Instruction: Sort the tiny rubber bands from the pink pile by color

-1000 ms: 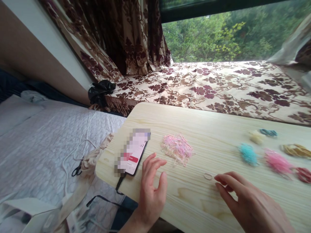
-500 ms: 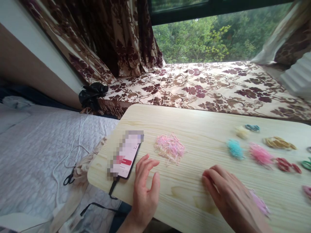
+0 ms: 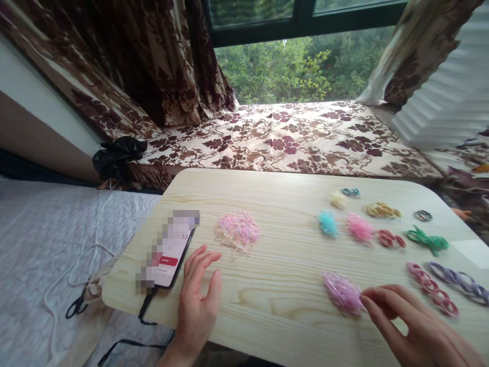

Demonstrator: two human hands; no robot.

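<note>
My left hand [image 3: 200,298] hovers at the table's near side, fingers apart and slightly curled, holding nothing. Beyond it lies a loose pile of small pink elastic bands [image 3: 239,232]. On the right, my right hand [image 3: 412,316] has thumb and forefinger pinched together at the right edge of a purple pile of elastic bands [image 3: 343,295]. Whatever may be between those fingertips is too small to make out. Right of that hand lie pink hair ties [image 3: 431,288] and purple hair ties [image 3: 458,283] in rows.
A phone [image 3: 173,252] with a cable lies on the table [image 3: 267,193] at left. Farther right are turquoise bands [image 3: 327,224], bright pink bands [image 3: 359,228], red ties [image 3: 388,238], green ties [image 3: 428,239] and tan ties [image 3: 383,209]. A bed [image 3: 30,244] adjoins on the left.
The view has turned right. My right hand has moved right across the table to the edge of the purple pile. My left hand keeps its open pose near the phone.
</note>
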